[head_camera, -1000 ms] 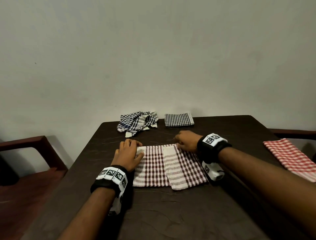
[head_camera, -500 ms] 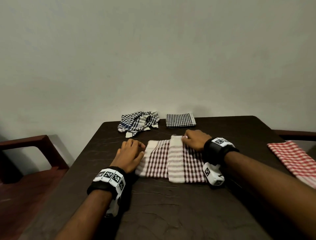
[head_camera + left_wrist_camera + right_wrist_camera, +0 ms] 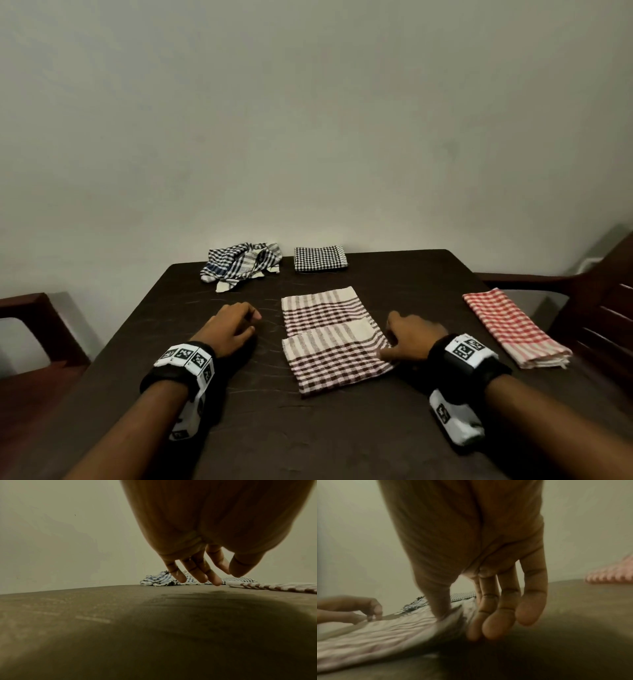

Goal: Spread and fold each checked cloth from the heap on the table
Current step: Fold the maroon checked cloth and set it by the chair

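Observation:
The brown checked cloth (image 3: 332, 339) lies folded flat in the middle of the dark table (image 3: 342, 431), its pale band running crosswise. My right hand (image 3: 390, 339) is at the cloth's right edge. In the right wrist view the thumb lies on the slightly raised edge of this cloth (image 3: 385, 635), pinching it against the forefinger (image 3: 476, 615). My left hand (image 3: 250, 322) hovers to the left of the cloth, off it, loosely curled and holding nothing. The heap (image 3: 241, 263) of blue and black checked cloths sits at the back of the table.
A folded black-and-white checked cloth (image 3: 320, 258) lies beside the heap. A folded red checked cloth (image 3: 510, 325) rests at the table's right edge. Wooden chairs stand at the left (image 3: 30, 308) and right (image 3: 599, 291). A wall rises behind the table.
The brown cloth has turned a quarter turn, so its pale band now runs crosswise. My left hand let go and drew off to the left. My right hand moved to the right edge.

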